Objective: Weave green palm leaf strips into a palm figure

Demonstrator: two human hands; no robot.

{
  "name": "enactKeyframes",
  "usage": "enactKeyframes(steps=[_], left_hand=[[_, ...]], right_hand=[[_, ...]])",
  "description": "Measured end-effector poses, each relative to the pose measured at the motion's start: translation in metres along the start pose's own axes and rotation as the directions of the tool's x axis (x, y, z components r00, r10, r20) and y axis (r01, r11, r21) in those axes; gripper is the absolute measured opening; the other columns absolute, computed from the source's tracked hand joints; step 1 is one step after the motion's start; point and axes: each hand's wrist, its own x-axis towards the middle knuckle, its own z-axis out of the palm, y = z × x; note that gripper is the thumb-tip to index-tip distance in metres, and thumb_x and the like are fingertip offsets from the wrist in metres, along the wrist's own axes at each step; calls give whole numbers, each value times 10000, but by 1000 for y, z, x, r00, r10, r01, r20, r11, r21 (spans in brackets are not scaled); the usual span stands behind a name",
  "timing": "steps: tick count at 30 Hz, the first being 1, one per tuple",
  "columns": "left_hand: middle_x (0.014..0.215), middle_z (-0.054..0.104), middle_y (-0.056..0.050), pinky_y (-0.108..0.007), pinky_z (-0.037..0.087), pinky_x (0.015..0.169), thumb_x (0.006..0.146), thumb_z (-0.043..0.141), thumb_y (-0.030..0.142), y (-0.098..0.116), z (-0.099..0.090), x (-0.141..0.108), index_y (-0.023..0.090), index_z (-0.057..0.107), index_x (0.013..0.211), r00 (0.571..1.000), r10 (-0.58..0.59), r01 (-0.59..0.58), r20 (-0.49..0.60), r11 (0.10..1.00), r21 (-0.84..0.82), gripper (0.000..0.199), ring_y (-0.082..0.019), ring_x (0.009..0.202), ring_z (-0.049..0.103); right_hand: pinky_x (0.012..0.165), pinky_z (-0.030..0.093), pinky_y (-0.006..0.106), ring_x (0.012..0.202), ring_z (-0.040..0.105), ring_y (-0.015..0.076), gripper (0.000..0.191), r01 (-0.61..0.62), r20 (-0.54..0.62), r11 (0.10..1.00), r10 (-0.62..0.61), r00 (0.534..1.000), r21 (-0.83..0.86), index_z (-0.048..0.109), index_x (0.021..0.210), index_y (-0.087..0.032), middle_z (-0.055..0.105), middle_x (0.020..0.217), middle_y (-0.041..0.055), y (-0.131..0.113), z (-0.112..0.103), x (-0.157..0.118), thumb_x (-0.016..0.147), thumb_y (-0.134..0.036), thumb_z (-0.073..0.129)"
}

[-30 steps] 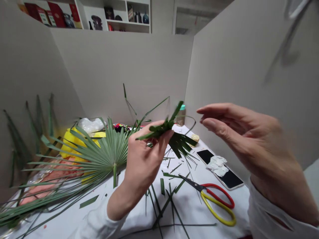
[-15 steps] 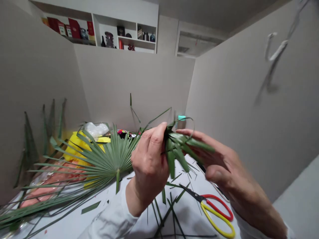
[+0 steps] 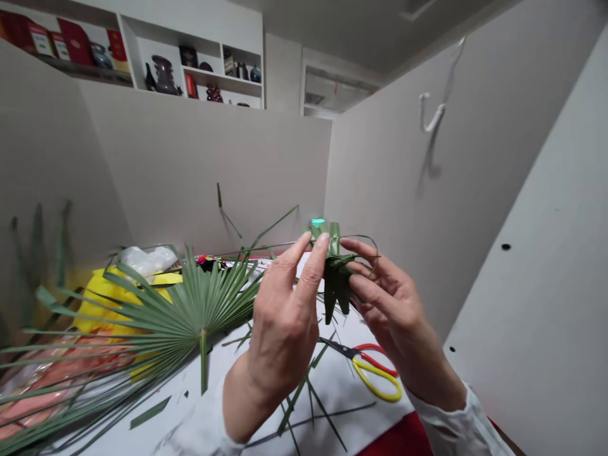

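A small bundle of folded green leaf strips is held up between both hands over the white table. My left hand has its thumb and fingers closed on the left side of the bundle. On the right side, my right hand pinches it with thumb and fingers. A thin strip curves over the right fingers. Below the hands lie scissors with one red and one yellow handle. Left of my left hand spreads a large fan palm leaf.
Cut strips are scattered on the white table. A yellow bag, a white plastic bag and a pinkish bag lie at the left. Grey partitions surround the table, with a shelf beyond.
The view has shifted to the right. The bundle has turned, so its strips now hang down and stick up. My right hand's fingers have closed in on its right side.
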Motion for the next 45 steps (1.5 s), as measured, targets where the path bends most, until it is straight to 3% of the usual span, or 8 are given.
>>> enactKeyframes(steps=[7, 11, 18, 21, 23, 27, 30, 45], left_hand=[[1297, 731, -51, -335, 509, 1070, 904, 688, 154, 31, -55, -8, 291, 625, 1385, 963, -184, 209, 198, 972, -112, 504, -234, 1170, 692], [1129, 777, 33, -271, 493, 961, 891, 755, 321, 43, -83, -25, 362, 744, 1184, 843, -494, 524, 214, 844, -113, 296, -208, 1008, 706], [1026, 792, -36, -238, 516, 807, 842, 793, 376, 36, -99, -59, 247, 812, 983, 390, -875, 904, 287, 305, -298, 192, -208, 971, 689], [962, 796, -107, -287, 565, 770, 801, 814, 394, 31, -97, -78, 168, 826, 918, 161, -867, 869, 473, -103, -484, 255, -224, 877, 709], [971, 794, -138, -333, 589, 757, 771, 818, 497, 33, -93, -88, 143, 828, 934, 92, -803, 805, 590, -289, -518, 390, -253, 864, 723], [926, 784, -115, -307, 577, 717, 743, 862, 448, 43, -80, -98, 130, 824, 957, 141, -687, 724, 713, -419, -548, 385, -217, 790, 707], [848, 781, -31, -265, 572, 693, 757, 869, 300, 47, -74, -99, 188, 815, 838, 143, -721, 693, 678, -417, -589, 149, -155, 698, 701], [864, 828, 2, -260, 646, 769, 750, 841, 150, 40, -69, -110, 210, 809, 821, 106, -834, 542, 541, -408, -735, 98, -145, 770, 771]], right_hand=[[769, 584, 290, 806, 745, 161, 290, -128, 81, 990, 123, 989, 56, 716, 1115, -276, 745, 854, -15, -2, -45, -7, 845, -341, 801], [756, 563, 252, 798, 715, 131, 290, -256, 141, 966, 251, 958, 20, 729, 1118, -236, 739, 846, -8, -5, -53, -18, 843, -292, 803], [611, 497, 218, 694, 670, 117, 404, -396, 350, 907, 420, 837, -140, 734, 1216, -243, 730, 777, -19, -1, -51, -32, 825, -223, 834], [633, 494, 222, 702, 665, 114, 408, -400, 436, 900, 435, 788, -176, 748, 1214, -251, 746, 805, -15, 10, -45, -34, 819, -237, 849], [677, 503, 230, 747, 676, 119, 393, -395, 458, 899, 436, 775, -188, 748, 1218, -253, 754, 836, -13, 18, -37, -35, 836, -254, 840], [741, 519, 242, 785, 685, 121, 368, -386, 474, 898, 440, 763, -212, 749, 1212, -259, 749, 837, -26, 32, -22, -35, 854, -272, 833], [745, 523, 242, 813, 689, 126, 372, -381, 484, 893, 451, 750, -242, 756, 1196, -254, 751, 875, -14, 38, -15, -32, 836, -265, 850], [704, 558, 218, 835, 727, 125, 452, -299, 383, 913, 391, 837, -278, 677, 1276, -224, 791, 949, 8, 55, 5, -31, 850, -237, 828]])
